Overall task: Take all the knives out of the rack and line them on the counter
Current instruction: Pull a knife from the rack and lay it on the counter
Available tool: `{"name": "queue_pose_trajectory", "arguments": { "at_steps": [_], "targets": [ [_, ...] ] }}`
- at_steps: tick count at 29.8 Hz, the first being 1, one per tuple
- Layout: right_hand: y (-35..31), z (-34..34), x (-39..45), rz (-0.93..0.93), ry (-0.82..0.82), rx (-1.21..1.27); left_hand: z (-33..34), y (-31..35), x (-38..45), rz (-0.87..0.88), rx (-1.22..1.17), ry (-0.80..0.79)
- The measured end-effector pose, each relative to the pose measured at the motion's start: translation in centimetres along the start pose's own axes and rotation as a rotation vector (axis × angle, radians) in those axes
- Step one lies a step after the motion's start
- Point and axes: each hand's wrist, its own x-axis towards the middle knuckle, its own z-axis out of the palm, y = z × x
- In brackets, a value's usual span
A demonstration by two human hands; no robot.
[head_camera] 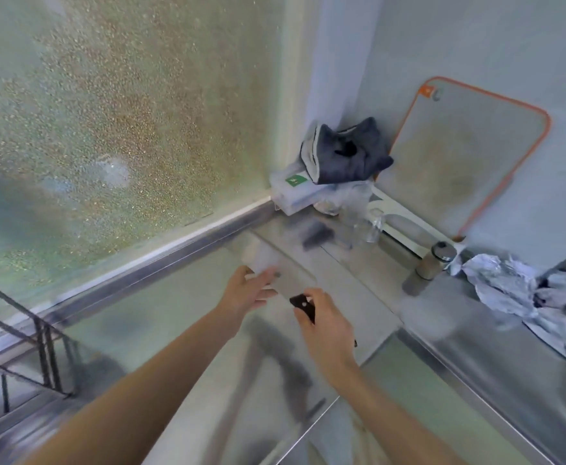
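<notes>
Right hand has its grip closed round the cleaver handle. Left hand, fingers loose, touches the blurred blade over the counter, near its back corner.

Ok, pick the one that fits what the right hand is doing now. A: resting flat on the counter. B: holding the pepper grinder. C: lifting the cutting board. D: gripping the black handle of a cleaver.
D: the right hand is closed around the cleaver's black handle, while the left hand steadies the blade.

Cleaver: broad pale rectangular blade, black handle with a light rivet. Held low over the steel counter, blade lying nearly flat and pointing away toward the window corner. Outline motion-blurred. Rack: dark wire frame, seen at left edge.
</notes>
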Motion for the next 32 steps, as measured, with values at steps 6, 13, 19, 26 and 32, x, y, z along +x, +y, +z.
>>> {"name": "queue_pose_trajectory", "arguments": {
  "at_steps": [6, 13, 19, 26, 32],
  "targets": [
    [5.6, 2.3, 7.3, 0.142, 0.006, -0.034, 0.3, -5.1, 7.3, 0.033, 0.518, 0.075],
    [9.9, 6.9, 15.2, 0.178, -0.036, -0.143, -1.1, -8.2, 15.4, 0.074, 0.874, 0.093],
    [10.5, 9.6, 19.3, 0.161, -0.023, -0.17, -1.1, -10.4, 18.5, 0.048, 1.125, 0.103],
    [9.9, 10.7, 21.4, 0.11, -0.041, -0.205, -1.1, -10.8, 19.1, 0.006, 1.136, 0.096],
    [9.7, 11.3, 21.9, 0.126, -0.029, -0.238, -1.0, -10.7, 19.0, -0.01, 1.137, 0.096]
  ]
}}
